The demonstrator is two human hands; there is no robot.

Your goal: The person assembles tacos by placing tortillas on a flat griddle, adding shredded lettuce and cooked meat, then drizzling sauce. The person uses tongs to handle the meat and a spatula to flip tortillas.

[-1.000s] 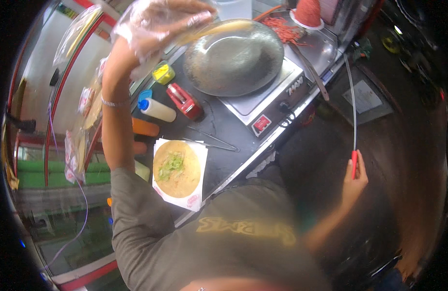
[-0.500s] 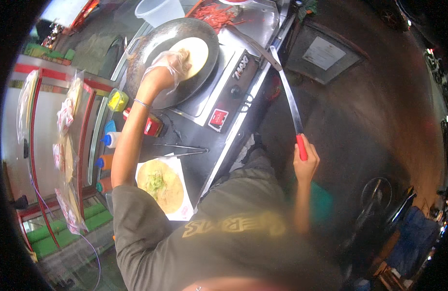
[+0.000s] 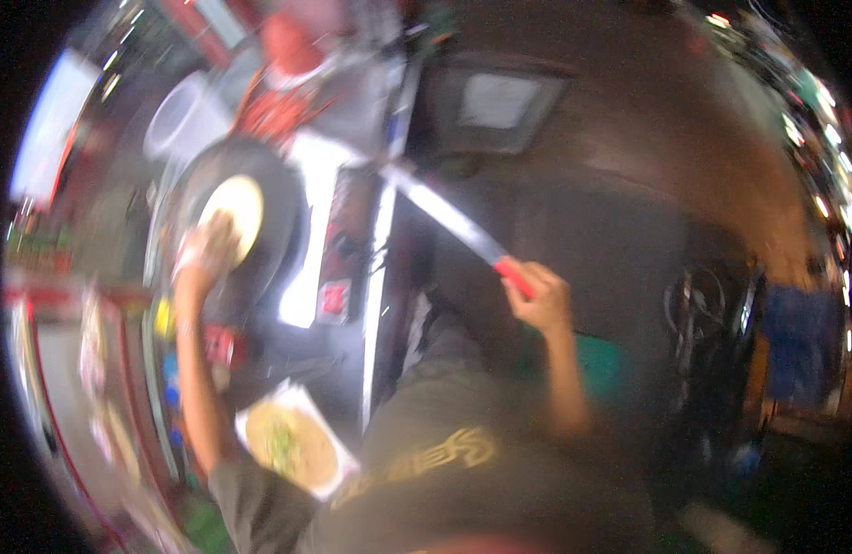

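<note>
My right hand (image 3: 542, 294) is closed around the red handle of a long, flat metal spatula (image 3: 449, 215). Its blade slants up and left to the worktop's front edge. My left hand (image 3: 207, 247), in a clear plastic glove, reaches over a dark round pan (image 3: 276, 245). Its fingers touch a pale yellow, round sheet of batter or dough (image 3: 247, 205) in the pan. Blur hides how those fingers are bent and whether anything is under them. Nearer to me, a cooked flatbread (image 3: 311, 451) with pale green shreds lies on white paper (image 3: 295, 395).
Behind the pan stand a translucent tub (image 3: 181, 120) and a tray area with orange-red strips (image 3: 274, 115). The shiny stove (image 3: 308, 263) is right of the pan. A red container (image 3: 221, 345) sits beside my left forearm. A framed board (image 3: 498, 100) stands beyond the worktop.
The whole view has swung, so the pan and worktop appear farther left and lower. The spatula has tilted further over to the left. My left hand stays at the pan.
</note>
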